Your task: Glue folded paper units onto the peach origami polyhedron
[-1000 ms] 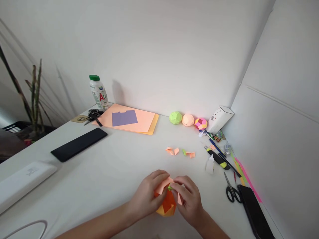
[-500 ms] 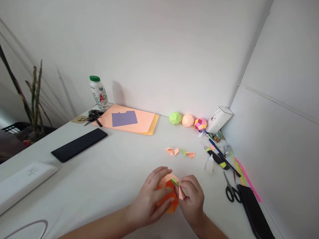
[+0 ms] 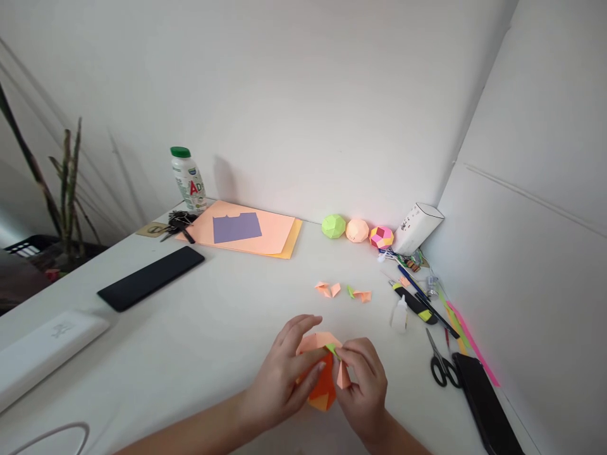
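My left hand (image 3: 284,373) is closed round the left side of a hollow folded-paper shape (image 3: 323,382), orange inside with a peach rim. Its index finger reaches over to a small green paper piece (image 3: 331,348) at the shape's upper right edge. My right hand (image 3: 365,385) pinches that same edge, where a peach paper flap (image 3: 344,376) sticks out by the thumb. Fingers hide much of the shape's sides. Beyond the hands lie small folded peach pieces (image 3: 324,289) and a green folded piece (image 3: 351,291).
Along the wall stand a green paper ball (image 3: 333,226), a peach ball (image 3: 357,230) and a multicoloured ball (image 3: 382,237). To the right are a small glue bottle (image 3: 401,314), a cutter (image 3: 413,303), scissors (image 3: 441,363) and a phone (image 3: 486,404). Paper sheets (image 3: 279,237) lie far left.
My left index finger has moved onto the green piece at the shape's edge. The paper shape has tilted slightly, and more of its peach rim and lower part shows.
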A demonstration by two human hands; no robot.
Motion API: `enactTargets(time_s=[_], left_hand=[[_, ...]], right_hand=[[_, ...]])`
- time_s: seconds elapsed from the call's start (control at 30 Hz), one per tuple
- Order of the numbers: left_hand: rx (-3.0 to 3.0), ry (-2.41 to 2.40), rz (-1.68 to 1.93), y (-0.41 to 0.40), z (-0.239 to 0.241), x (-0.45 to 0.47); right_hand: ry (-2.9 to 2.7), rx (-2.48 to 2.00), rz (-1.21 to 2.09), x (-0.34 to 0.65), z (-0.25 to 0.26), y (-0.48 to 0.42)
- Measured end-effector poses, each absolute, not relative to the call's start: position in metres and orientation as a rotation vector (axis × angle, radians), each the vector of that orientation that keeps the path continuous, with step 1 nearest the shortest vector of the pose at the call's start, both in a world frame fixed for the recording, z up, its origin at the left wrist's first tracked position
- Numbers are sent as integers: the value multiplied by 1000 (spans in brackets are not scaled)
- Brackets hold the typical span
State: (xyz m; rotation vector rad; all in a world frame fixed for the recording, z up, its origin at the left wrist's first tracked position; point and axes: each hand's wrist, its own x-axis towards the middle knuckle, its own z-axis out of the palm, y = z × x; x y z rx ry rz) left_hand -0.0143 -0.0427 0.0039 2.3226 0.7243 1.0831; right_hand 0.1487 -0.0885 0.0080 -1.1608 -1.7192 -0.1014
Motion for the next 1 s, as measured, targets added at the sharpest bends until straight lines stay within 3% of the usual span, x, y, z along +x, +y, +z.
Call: enactTargets(time_s=[0.43, 0.7, 0.87, 1.0], left_hand=[[1887, 875, 956, -45, 4, -13], [1765, 979, 986, -32, 5, -16], [1942, 968, 1015, -26, 5, -17], [1931, 976, 966, -24, 9, -14]], right_hand=[[-1935, -1071, -472, 144, -3, -93], [-2080, -963, -336, 165, 12, -85], [-1702, -1531, -673, 232, 2, -59], [-1464, -2287, -641, 278, -9, -45]])
